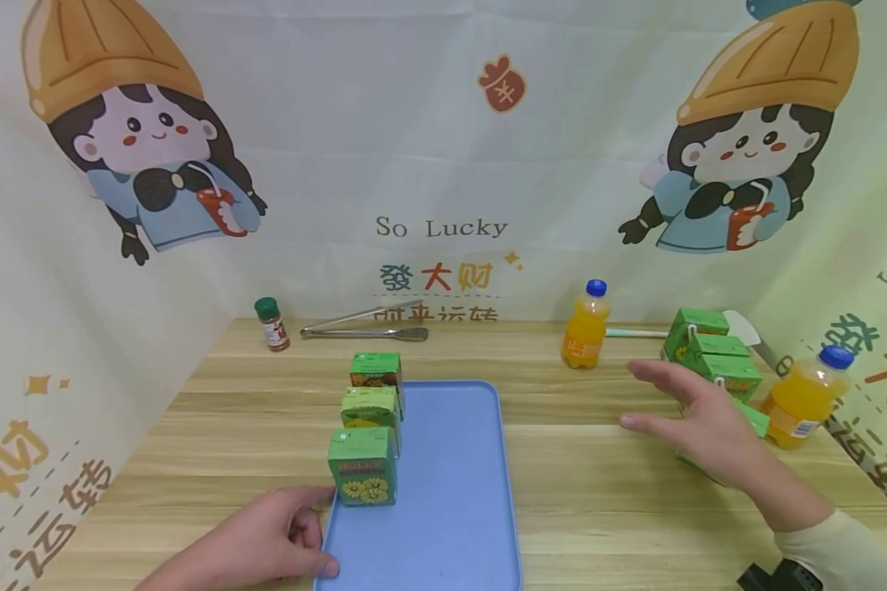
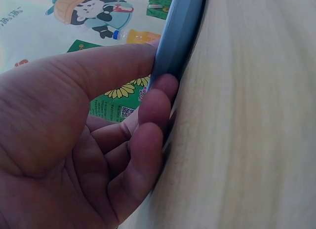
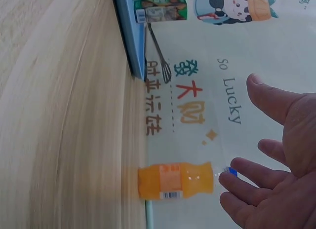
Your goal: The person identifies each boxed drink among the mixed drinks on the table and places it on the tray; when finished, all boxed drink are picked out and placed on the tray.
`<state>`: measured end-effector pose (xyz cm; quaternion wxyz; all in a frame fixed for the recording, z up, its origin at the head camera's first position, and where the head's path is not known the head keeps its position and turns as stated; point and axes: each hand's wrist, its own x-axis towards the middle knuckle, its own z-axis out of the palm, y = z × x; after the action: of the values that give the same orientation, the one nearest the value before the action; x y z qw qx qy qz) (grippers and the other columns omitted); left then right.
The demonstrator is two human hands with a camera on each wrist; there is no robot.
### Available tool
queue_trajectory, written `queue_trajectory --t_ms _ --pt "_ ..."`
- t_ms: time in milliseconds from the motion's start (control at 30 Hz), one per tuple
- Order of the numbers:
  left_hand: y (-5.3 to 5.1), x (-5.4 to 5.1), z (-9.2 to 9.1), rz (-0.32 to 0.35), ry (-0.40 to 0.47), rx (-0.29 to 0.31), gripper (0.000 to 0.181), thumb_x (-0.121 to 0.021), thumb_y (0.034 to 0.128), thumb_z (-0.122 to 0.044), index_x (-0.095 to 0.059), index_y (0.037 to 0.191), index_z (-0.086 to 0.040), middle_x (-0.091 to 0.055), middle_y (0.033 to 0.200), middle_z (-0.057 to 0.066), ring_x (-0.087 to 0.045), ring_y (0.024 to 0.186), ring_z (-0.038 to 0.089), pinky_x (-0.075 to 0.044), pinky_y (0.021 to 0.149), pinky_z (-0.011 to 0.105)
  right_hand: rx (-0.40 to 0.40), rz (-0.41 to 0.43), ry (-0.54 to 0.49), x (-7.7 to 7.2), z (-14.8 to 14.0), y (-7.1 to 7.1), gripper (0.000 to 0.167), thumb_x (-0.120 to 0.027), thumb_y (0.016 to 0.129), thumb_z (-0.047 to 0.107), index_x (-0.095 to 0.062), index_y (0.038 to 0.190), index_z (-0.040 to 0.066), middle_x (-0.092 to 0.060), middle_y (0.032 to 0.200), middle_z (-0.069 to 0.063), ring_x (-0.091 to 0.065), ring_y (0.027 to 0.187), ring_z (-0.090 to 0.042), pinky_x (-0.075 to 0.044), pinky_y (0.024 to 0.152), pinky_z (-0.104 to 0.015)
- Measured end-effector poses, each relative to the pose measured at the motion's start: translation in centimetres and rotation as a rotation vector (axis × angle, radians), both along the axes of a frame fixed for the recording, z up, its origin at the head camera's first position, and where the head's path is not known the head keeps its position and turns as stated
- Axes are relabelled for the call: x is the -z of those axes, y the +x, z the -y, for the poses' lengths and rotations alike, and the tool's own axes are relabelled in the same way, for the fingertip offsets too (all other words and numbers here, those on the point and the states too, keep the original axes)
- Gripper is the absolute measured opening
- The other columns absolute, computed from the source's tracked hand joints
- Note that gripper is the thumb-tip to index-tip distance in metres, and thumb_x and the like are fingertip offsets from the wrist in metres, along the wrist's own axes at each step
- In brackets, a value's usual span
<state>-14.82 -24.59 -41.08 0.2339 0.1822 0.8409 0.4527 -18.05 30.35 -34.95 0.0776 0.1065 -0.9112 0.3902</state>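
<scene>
The left hand (image 1: 266, 533) was found at the near left edge of the blue tray (image 1: 458, 476), gripping its rim, thumb on one side and the other fingers curled at the outer side. The tray lay flat on the table (image 1: 562, 509), extending to the right of that hand and ahead of it, with the right hand (image 1: 710, 431) apart from it on the far side. Three green boxes (image 1: 363, 465) stood in a row along the tray's left edge, directly ahead of the left hand; the nearest was just beside the index finger, and contact could not be confirmed. The right hand was raised, fingers and thumb spread wide, holding nothing. A cluster of green cartons (image 1: 728, 373) stood behind and beyond it, partly hidden by it; whether they touched could not be told. One orange drink bottle (image 1: 585, 332) stood upright ahead and to the left of the right hand, another bottle (image 1: 794, 402) to its right. Well ahead of the left hand were a jar (image 1: 273, 330) and metal tongs (image 1: 369, 333).
</scene>
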Motion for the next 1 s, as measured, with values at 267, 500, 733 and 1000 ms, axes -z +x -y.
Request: queue_trajectory --t_ms 267,500,733,1000 --pt "-0.1 -0.1 -0.1 -0.004 -0.006 0.004 0.102 -0.095 0.0901 -0.025 -0.036 0.154 0.029 -0.072 0.079 0.003 -0.061 0.061 0.012 -0.049 0.054 0.026 0.029 -0.001 0.076 -0.4 -1.4 0.3 0.079 -0.088 0.099 0.036 -0.053 0.163 0.006 -0.056 0.163 -0.022 -0.051 0.146 -0.054 -0.042 0.112 -0.077" --pt "-0.1 0.1 0.1 0.0 -0.002 0.005 0.1 -0.095 0.0905 -0.021 -0.035 0.154 0.03 -0.072 0.079 0.003 -0.061 0.06 0.013 -0.049 0.053 0.026 0.057 -0.014 0.096 -0.6 -2.5 0.7 0.078 -0.088 0.099 0.039 -0.055 0.163 0.008 -0.058 0.161 -0.022 -0.052 0.144 -0.055 -0.043 0.108 -0.078" --pt "-0.1 0.3 0.2 0.019 0.017 -0.003 0.098 -0.094 0.0911 -0.017 -0.034 0.154 0.03 -0.071 0.08 0.005 -0.061 0.059 0.015 -0.05 0.053 0.027 0.082 -0.046 0.095 -0.4 -4.0 0.9 0.072 -0.088 0.099 0.035 -0.059 0.159 0.007 -0.061 0.156 -0.024 -0.056 0.137 -0.055 -0.046 0.102 -0.077" --pt "-0.2 0.3 0.2 0.015 0.021 0.009 0.099 -0.093 0.0917 -0.018 -0.034 0.154 0.03 -0.071 0.08 0.004 -0.061 0.059 0.014 -0.05 0.053 0.027 0.143 0.008 0.116 -0.7 -5.5 1.0 0.072 -0.086 0.1 0.04 -0.06 0.156 0.004 -0.062 0.155 -0.025 -0.054 0.141 -0.058 -0.049 0.102 -0.073"
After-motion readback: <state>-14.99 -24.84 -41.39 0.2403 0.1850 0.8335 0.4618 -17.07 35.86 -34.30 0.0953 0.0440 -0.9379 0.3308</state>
